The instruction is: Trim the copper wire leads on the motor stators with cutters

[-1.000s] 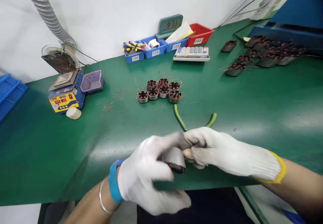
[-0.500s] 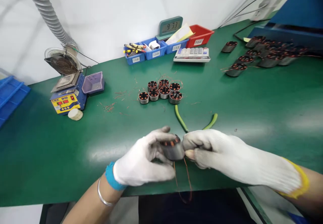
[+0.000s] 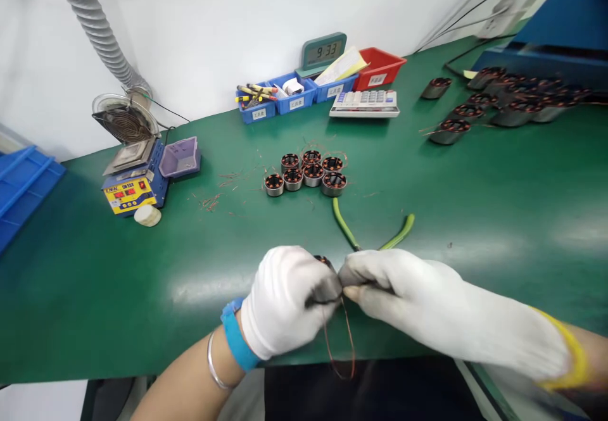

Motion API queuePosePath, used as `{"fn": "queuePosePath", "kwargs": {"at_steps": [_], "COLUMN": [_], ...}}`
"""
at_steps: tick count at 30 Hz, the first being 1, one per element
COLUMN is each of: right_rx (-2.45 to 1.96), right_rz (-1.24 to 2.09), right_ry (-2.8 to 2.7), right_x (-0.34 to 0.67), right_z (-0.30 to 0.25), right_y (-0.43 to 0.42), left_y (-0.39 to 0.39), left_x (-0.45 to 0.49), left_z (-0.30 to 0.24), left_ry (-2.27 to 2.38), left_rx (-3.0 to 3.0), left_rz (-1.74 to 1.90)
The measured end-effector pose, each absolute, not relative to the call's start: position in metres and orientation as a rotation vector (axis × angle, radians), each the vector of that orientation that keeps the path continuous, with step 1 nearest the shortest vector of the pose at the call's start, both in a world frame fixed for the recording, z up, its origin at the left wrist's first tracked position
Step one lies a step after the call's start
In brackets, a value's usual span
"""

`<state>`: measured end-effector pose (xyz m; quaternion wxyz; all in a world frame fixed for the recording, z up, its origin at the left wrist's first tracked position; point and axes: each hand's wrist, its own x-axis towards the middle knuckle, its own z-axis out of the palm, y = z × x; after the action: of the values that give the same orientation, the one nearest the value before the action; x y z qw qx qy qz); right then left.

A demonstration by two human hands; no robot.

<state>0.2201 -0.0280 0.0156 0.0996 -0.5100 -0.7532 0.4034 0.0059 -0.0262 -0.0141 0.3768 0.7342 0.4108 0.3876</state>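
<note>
In white gloves, both my hands meet above the front of the green bench. Tucked behind the fingers of my left hand is a motor stator, mostly hidden; that hand is closed around it. My right hand is pinched shut at the stator's right side, seemingly on the copper wire, though the fingertips cover the exact grip. A long loop of copper wire hangs below the fingertips. Just beyond my right hand lie pliers with green handles, their jaws hidden.
Several finished-looking stators stand grouped mid-bench, with wire scraps to their left. More stators crowd the right back. A solder pot, purple tray, calculator, blue bins and red bin line the back.
My left hand has turned over and closed in toward my right fingertips, covering most of the stator. The wire loop still hangs below. The view has shifted slightly.
</note>
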Motion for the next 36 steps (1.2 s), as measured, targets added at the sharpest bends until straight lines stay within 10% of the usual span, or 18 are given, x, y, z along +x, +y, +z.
{"fn": "queuePosePath", "kwargs": {"at_steps": [3, 8, 14, 26, 36], "right_rx": [-1.453, -1.51, -1.561, -1.522, -0.888], "right_rz": [1.553, 1.238, 1.186, 0.484, -0.093], "right_ry": [-1.978, -2.157, -2.285, -2.159, -2.633], "right_x": [0.221, 0.219, 0.223, 0.232, 0.218], "right_z": [0.014, 0.016, 0.023, -0.042, -0.002], "right_y": [-0.027, -0.025, -0.02, -0.053, -0.024], "left_y": [-0.024, -0.017, -0.025, -0.021, -0.021], "left_x": [0.004, 0.002, 0.003, 0.002, 0.011], "left_z": [-0.018, -0.013, -0.006, -0.017, -0.017], "left_ry": [0.856, 0.678, 0.847, 1.143, 1.445], "left_rx": [1.616, 1.049, 1.355, 2.516, 2.028], "left_rz": [1.111, 0.473, 0.967, 0.359, 0.643]}}
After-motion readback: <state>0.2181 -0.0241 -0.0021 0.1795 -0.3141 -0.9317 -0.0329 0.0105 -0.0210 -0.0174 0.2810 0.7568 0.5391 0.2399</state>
